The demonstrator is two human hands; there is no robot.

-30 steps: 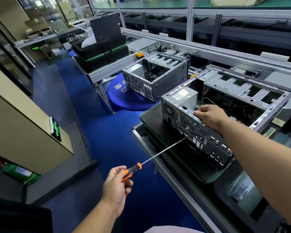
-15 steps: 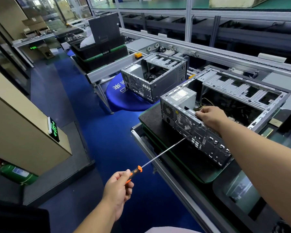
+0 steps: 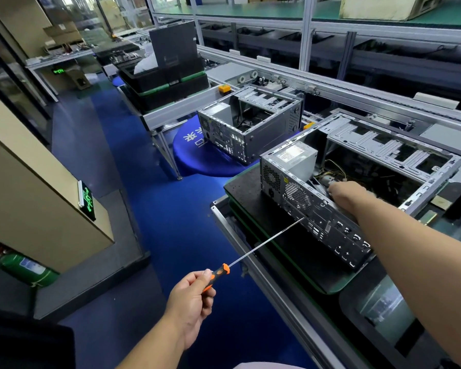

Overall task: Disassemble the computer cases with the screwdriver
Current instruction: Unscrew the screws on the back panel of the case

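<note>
Head view: the near computer case [image 3: 357, 182] lies on its side, open top up, on a black mat [image 3: 290, 251] with a green edge, which sits on the tabletop [image 3: 272, 296] with its grey metal rail. The case's rear panel, with fan grille and port cutouts, faces the person. A grey power supply [image 3: 296, 158] sits in the case's left rear corner, with yellow wires just beside it inside.

The left hand [image 3: 190, 302] is low in front, off the tabletop's edge, its grip curled round the orange-and-black handle of the screwdriver [image 3: 250, 255]. The long thin shaft runs up and to the right, and its tip meets the rear panel just below the fan grille.

The right hand [image 3: 346, 194] reaches over the rear wall into the case, near the wires and just beside the power supply. Its fingers point down into the chassis and are blurred; whether its grip is spread or pinching something I cannot tell.

A second computer case [image 3: 253, 129], also open, stands farther back on a blue round stool [image 3: 205, 158]. Beyond it black trays [image 3: 168, 81] are stacked on another bench. A conveyor rail [image 3: 357, 94] runs behind both cases. The floor [image 3: 155, 209] is blue, and a green lit sign [image 3: 87, 199] hangs on a beige cabinet at the left
</note>
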